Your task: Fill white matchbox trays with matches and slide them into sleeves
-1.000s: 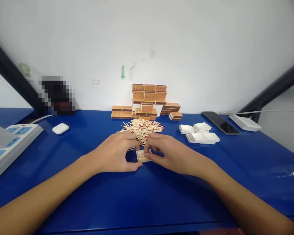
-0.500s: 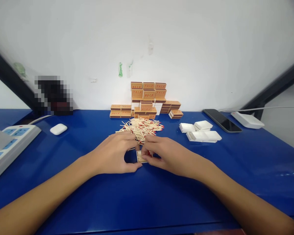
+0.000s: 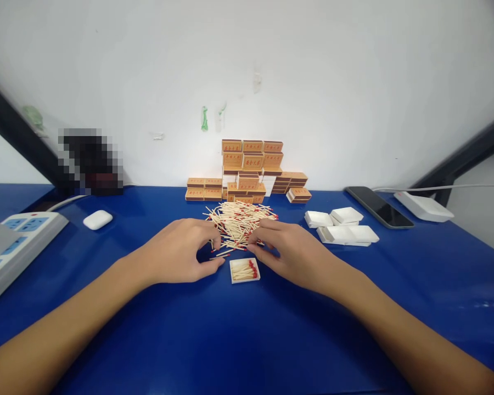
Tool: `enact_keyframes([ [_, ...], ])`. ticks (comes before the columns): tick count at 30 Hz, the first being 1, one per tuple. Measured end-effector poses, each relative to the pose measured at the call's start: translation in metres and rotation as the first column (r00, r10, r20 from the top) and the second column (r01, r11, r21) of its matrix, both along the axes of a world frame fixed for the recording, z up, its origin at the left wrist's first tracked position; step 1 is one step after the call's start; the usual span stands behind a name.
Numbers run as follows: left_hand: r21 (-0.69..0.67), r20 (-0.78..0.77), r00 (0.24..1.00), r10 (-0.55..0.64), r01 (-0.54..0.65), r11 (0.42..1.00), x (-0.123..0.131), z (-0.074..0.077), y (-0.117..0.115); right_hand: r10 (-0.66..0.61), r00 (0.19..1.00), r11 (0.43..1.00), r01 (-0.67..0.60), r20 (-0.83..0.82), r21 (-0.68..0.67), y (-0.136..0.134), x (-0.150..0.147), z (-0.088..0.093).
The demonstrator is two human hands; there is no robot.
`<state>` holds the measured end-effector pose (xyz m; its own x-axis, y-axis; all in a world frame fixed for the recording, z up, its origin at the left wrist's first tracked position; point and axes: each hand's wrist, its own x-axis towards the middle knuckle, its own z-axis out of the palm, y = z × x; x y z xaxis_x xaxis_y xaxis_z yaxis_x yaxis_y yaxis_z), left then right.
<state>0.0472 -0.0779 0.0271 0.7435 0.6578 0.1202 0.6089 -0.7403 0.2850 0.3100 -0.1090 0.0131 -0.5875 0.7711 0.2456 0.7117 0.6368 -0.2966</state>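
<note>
A small white matchbox tray [image 3: 244, 271], partly filled with red-tipped matches, lies free on the blue table [image 3: 239, 340]. Behind it is a loose pile of matches [image 3: 241, 219]. My left hand [image 3: 181, 251] rests just left of the tray. Its fingers are curled at the pile's near edge and its thumb is held apart, with nothing gripped. My right hand [image 3: 290, 249] sits right of the tray, its fingertips and thumb pinched together on matches at the pile's front edge.
Orange matchbox sleeves [image 3: 251, 164] are stacked against the wall. Several empty white trays [image 3: 346, 227] lie to the right, with a phone [image 3: 379, 207] and a white adapter [image 3: 424, 206] beyond. A white earbud case [image 3: 97, 220] and a power strip [image 3: 8, 247] are on the left.
Both hands let go of the filled tray and moved back and apart to the pile's near edge. The tray now lies uncovered in front of them.
</note>
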Motion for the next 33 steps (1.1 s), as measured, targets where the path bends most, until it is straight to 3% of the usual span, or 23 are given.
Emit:
enact_keyframes([
  [21,-0.120,-0.090,0.995,0.049,-0.060,0.991,-0.001,-0.016,0.004,-0.035,0.999,0.999,0.035,-0.015,0.033,-0.002,0.001,0.003],
  [24,-0.136,-0.042,0.998,0.043,-0.048,0.990,0.000,-0.013,0.002,-0.040,0.999,0.999,0.041,-0.035,0.031,-0.001,0.001,0.004],
  [29,-0.123,0.164,0.985,0.049,-0.028,0.992,0.010,-0.009,-0.009,-0.085,0.996,0.994,0.088,-0.039,0.070,0.000,0.002,0.005],
  [33,-0.100,0.109,0.994,0.012,-0.001,0.995,0.019,-0.009,-0.020,-0.139,0.988,0.984,0.145,-0.061,0.103,0.003,0.005,0.006],
])
